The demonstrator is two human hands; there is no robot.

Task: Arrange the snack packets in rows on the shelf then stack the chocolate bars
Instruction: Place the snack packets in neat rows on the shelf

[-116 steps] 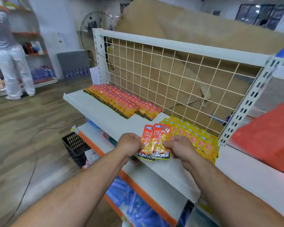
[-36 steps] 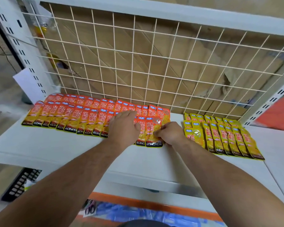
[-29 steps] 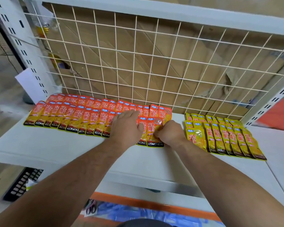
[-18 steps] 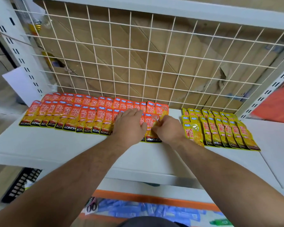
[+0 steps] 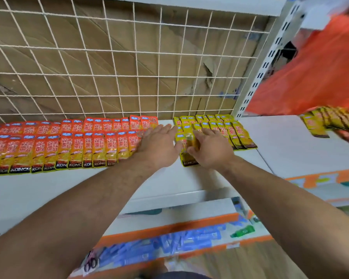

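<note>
Two rows of orange snack packets (image 5: 69,146) lie flat on the white shelf (image 5: 129,184), overlapping like tiles, running from the left edge of view up to the left hand (image 5: 157,146). That hand is spread flat, fingers straight and together, palm down on the right end of the front orange row, fingertips reaching onto the bare strip of shelf beyond it. It grips nothing.

Just beside it, across that narrow gap, sits the block of yellow snack packets (image 5: 230,131), also in rows, against the wire grid (image 5: 129,57) at the back. The right hand (image 5: 212,148) is down on the left part of that block, fingers curved over the packets. Thumb and forefinger seem to pinch the front yellow packet (image 5: 186,160), the one poking out nearest the shelf edge, though motion blur makes the hold hard to read for certain. The two hands nearly touch.

Behind the grid there is creased brown cardboard (image 5: 48,33). To the right, past the slotted upright (image 5: 258,77), a neighbouring shelf carries another fanned bunch of yellow packets (image 5: 318,121) under a blurred orange-red sheet (image 5: 320,67). Below, a lower orange-edged shelf holds blue wrapped goods (image 5: 169,242) and a small green item (image 5: 243,231).
</note>
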